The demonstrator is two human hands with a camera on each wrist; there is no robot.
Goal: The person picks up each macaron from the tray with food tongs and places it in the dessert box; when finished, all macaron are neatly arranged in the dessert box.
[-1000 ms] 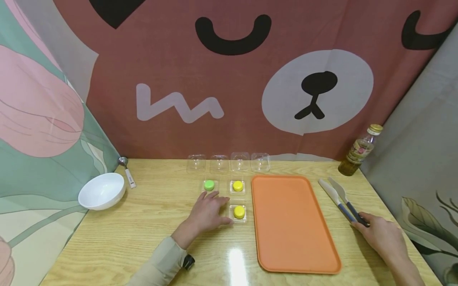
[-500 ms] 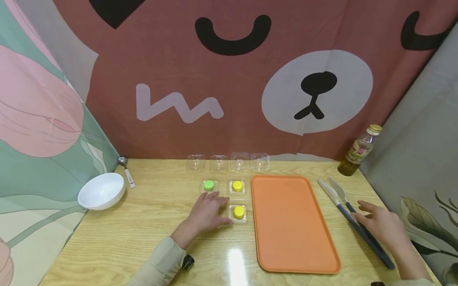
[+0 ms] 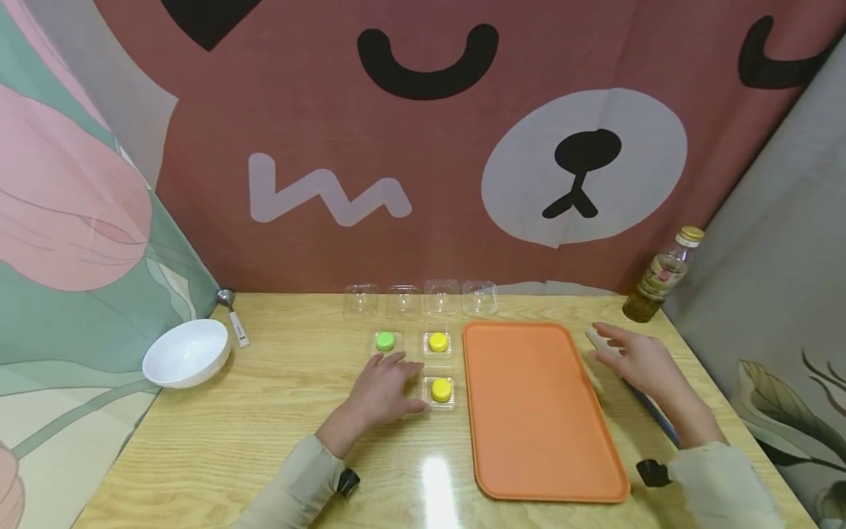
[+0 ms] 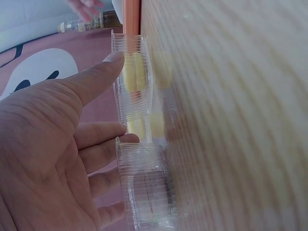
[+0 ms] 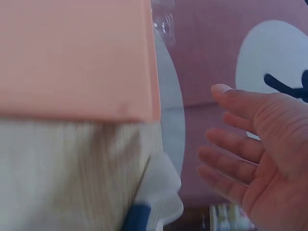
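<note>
From where I stand, the left hand (image 3: 383, 389) looks the riskier one. It lies low over the counter (image 3: 297, 382), left of the orange tray (image 3: 529, 404), fingers spread loosely, its grip wide and holding nothing. The thumb comes up beside the clear case of the front yellow macaron (image 3: 440, 389), just off the tray's left edge; whether it touches I can't tell. A careless inward sweep could shove that case against the tray, and it sits without a cover, so the sweet might roll out.

The back yellow macaron (image 3: 438, 342) and, further left of the tray, the green macaron (image 3: 385, 341) wait close to those fingertips too. The left wrist view shows another case with a brownish piece (image 4: 151, 197), which the hand hides from above, so a palm pressed down unawares could crush it.

Right of the tray, the right hand (image 3: 641, 364) hangs over a blue-handled knife (image 3: 651, 411), its grip empty, fingers parted. Dropping the wrist might knock the knife askew or bring skin onto the pale blade (image 5: 159, 178). Reaching on too far could topple the glass bottle (image 3: 657, 283), beyond the tray's far right corner.
</note>
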